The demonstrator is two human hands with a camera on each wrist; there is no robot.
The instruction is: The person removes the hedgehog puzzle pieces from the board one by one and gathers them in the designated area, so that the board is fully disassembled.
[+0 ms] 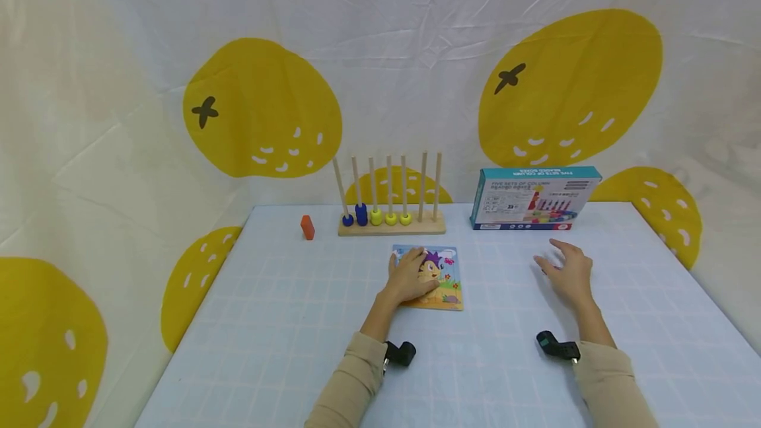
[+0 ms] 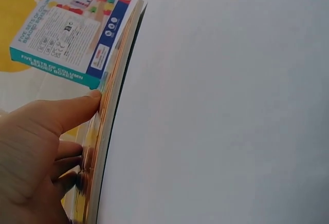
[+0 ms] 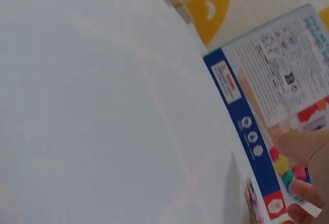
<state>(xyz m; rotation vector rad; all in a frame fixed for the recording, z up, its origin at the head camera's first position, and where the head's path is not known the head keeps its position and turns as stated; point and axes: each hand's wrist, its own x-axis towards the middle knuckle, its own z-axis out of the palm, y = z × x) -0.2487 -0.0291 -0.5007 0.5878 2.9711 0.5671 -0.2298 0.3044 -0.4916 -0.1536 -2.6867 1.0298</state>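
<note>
A flat board with a cartoon hedgehog picture (image 1: 450,286) lies mid-table. My left hand (image 1: 410,279) rests on its left part, fingers spread over the picture and hiding some of it. In the left wrist view the thumb and fingers touch the board's upper face, and its thin pale edge (image 2: 110,126) shows side-on. Over the right side of the table, my right hand (image 1: 571,274) holds nothing, its fingers apart and loosely bent. Behind that hand stands a cardboard box printed with beads and columns (image 1: 529,200); in the right wrist view the fingers overlap its printed face (image 3: 282,75).
At the back, a wooden peg stand (image 1: 392,230) carries blue and yellow beads on upright rods, with some rods bare. To its left stands a small orange block (image 1: 307,227). A white curtain with yellow fruit shapes (image 1: 261,107) hangs behind the table.
</note>
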